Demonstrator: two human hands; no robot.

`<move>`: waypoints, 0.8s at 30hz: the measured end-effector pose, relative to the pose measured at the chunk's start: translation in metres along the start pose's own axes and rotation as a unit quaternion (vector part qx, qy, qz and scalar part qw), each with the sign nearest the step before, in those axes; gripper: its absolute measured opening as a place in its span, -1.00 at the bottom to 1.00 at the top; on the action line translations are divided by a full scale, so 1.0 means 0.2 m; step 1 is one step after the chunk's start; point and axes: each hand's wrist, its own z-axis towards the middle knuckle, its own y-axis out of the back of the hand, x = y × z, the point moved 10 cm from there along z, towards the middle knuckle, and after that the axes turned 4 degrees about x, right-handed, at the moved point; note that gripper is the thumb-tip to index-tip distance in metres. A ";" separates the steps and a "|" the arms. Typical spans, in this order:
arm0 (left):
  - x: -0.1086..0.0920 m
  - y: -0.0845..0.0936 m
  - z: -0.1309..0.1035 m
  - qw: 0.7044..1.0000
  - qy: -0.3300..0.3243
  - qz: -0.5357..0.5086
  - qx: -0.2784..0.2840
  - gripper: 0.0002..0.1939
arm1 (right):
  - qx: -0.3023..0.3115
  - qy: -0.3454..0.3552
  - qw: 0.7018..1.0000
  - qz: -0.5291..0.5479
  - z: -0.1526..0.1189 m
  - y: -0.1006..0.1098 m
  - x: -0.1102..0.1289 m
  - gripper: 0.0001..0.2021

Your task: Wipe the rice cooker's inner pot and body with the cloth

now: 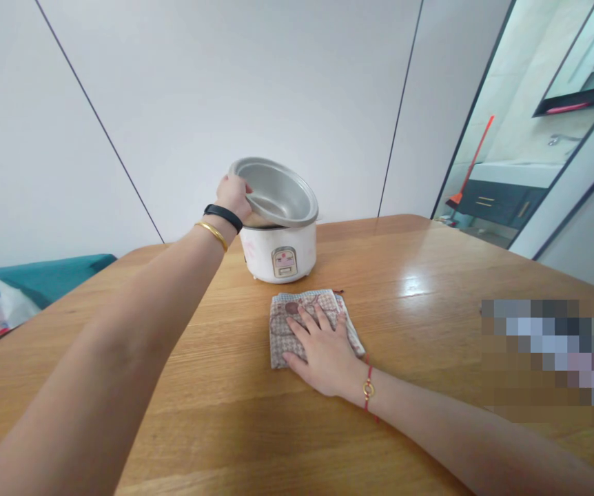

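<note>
My left hand (235, 195) grips the rim of a grey inner pot (281, 184) on its left side, fingers curled over the edge. The pot is tilted, its left side raised, above the white rice cooker body (279, 251), and its inside looks bare. On the cooker's front sits a small panel with a switch. Nearer to me, my right hand (325, 351) lies flat with fingers spread on a folded checked cloth (282, 337). The cloth rests on the table just in front of the cooker.
The wooden table (214, 399) reaches back to a pale panelled wall (198, 103). At the left edge a white plastic bag (10, 306) lies on a teal seat (69, 272). A blurred-out patch covers the right side. Through a doorway stand a red broom (475, 162) and a washbasin cabinet (504, 200).
</note>
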 end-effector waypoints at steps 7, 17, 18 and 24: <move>-0.46 0.40 -0.48 0.982 -0.156 -0.107 0.012 -0.46 | 0.021 0.000 1.000 0.002 0.00 -0.02 -0.02 -0.15; -0.03 1.00 -1.14 0.989 0.070 -0.123 -0.043 -0.41 | -0.036 -0.027 0.998 -0.047 0.14 0.07 -0.16 -0.32; 0.02 1.01 -1.15 0.988 0.082 -0.123 -0.051 -0.41 | -0.045 -0.037 0.997 -0.052 0.16 0.09 -0.20 -0.36; 0.16 0.94 -1.09 0.988 0.067 -0.126 -0.066 -0.46 | -0.113 -0.091 0.989 -0.039 0.19 0.15 -0.50 -0.44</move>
